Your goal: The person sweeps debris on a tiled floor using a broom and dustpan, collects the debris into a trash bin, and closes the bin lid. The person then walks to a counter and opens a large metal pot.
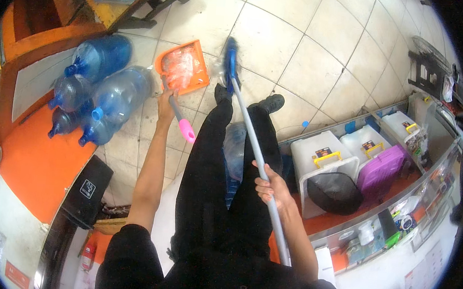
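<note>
My left hand (167, 103) grips the grey handle (175, 107) of an orange dustpan (199, 66), below the handle's pink end. Crumpled clear plastic (178, 67) lies in the pan. In my right hand (274, 185) is the long grey pole (249, 125) of a broom, held partway along its length. The blue broom head (231, 61) touches the tiled floor just right of the dustpan, in front of my shoe. A bit of clear plastic shows beside the bristles. The pole's near end passes under my right forearm.
Several large blue water bottles (123, 91) lie at the left, close to the dustpan. Right of my legs, white bins with yellow handles (324, 152), a purple lid (380, 170) and a black basket (335, 192) fill a counter shelf. A blue cap (305, 124) lies on the floor.
</note>
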{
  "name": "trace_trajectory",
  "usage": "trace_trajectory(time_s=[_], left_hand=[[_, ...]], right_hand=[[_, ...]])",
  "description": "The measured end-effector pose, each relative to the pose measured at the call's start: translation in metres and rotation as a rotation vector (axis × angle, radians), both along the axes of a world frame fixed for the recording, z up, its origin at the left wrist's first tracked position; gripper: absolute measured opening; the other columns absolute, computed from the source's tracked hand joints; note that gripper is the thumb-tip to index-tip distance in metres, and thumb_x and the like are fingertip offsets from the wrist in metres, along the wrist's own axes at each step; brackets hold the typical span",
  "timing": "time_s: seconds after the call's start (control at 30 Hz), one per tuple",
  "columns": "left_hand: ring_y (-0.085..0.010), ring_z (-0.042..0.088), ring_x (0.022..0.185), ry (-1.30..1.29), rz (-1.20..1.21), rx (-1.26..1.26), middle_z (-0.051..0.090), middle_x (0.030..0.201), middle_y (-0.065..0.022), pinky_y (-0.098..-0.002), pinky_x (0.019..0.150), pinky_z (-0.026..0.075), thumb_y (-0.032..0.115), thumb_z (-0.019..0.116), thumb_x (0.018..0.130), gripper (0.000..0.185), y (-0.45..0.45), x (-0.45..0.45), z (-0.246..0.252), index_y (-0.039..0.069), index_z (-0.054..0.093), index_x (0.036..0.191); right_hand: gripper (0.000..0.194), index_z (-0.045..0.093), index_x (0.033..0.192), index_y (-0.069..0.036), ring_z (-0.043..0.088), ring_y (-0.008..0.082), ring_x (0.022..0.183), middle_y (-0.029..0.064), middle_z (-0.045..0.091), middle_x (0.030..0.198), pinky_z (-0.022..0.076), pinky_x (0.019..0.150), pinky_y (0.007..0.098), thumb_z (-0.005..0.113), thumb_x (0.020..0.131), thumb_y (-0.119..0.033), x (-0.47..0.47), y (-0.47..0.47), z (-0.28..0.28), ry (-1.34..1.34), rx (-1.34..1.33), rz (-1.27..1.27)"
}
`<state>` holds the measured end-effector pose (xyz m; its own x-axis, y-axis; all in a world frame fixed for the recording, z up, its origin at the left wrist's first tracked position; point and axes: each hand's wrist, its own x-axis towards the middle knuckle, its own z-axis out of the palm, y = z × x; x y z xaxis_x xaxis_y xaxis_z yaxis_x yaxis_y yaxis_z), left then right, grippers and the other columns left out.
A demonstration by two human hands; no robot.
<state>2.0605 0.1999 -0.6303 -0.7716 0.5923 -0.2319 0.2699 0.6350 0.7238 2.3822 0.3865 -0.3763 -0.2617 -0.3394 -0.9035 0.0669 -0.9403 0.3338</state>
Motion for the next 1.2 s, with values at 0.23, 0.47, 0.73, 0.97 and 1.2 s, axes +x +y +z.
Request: trace_trajectory(time_s=[0.23, 0.47, 0.73, 0.97, 1.2], left_hand=[[-0.0171, 0.047, 0.056, -0.041, 0.202, -0.150, 0.051, 0.061, -0.0158, -0.0356, 0.055, 0.040, 0.022, 0.057, 0.093, 0.030, -0.006, 0.006, -0.011, -0.003, 0.059, 0.076], [-0.0150, 0.042, 0.051, 0.053, 0.448, 0.073, 0.045, 0.052, -0.0074, -0.0344, 0.051, 0.035, 0.031, 0.050, 0.097, 0.044, -0.020, 0.016, 0.002, -0.002, 0.056, 0.067], [-0.0182, 0.048, 0.055, 0.030, 0.766, 0.006, 0.052, 0.057, -0.0103, -0.0362, 0.056, 0.040, 0.031, 0.050, 0.096, 0.044, -0.064, 0.049, -0.001, -0.002, 0.058, 0.069], [-0.0308, 0.057, 0.077, -0.067, 0.787, -0.110, 0.060, 0.081, -0.0160, -0.0389, 0.075, 0.045, 0.023, 0.059, 0.089, 0.026, -0.091, 0.058, -0.041, -0.002, 0.063, 0.082], [-0.0349, 0.061, 0.077, -0.001, 0.797, -0.107, 0.062, 0.080, -0.0200, -0.0419, 0.070, 0.047, 0.024, 0.057, 0.090, 0.026, -0.088, 0.065, -0.041, 0.000, 0.065, 0.087]], right_hand=[[0.029, 0.045, 0.117, -0.012, 0.029, 0.0062, 0.041, -0.0033, 0.035, 0.059, 0.0253, 0.034, 0.0221, 0.034, 0.102, -0.034, -0.068, -0.008, -0.012, 0.104, 0.023, 0.324], [0.039, 0.048, 0.123, -0.006, 0.034, 0.0073, 0.036, -0.0010, 0.038, 0.052, 0.0309, 0.032, 0.0238, 0.039, 0.101, -0.036, -0.060, -0.012, 0.030, 0.179, 0.300, 0.796], [0.048, 0.044, 0.133, -0.003, 0.039, 0.0075, 0.031, -0.0018, 0.039, 0.045, 0.0320, 0.029, 0.0246, 0.037, 0.101, -0.038, -0.024, 0.035, 0.053, 0.210, 0.746, 1.154], [0.035, 0.051, 0.098, 0.004, 0.045, 0.0168, 0.032, 0.0065, 0.045, 0.047, 0.0361, 0.030, 0.0326, 0.037, 0.101, -0.028, -0.062, 0.045, -0.079, 0.149, 0.940, 1.312], [0.026, 0.043, 0.090, -0.012, 0.035, 0.0112, 0.035, 0.0006, 0.036, 0.052, 0.0319, 0.029, 0.0281, 0.038, 0.101, -0.035, -0.072, -0.012, -0.060, 0.140, 0.375, 0.993]])
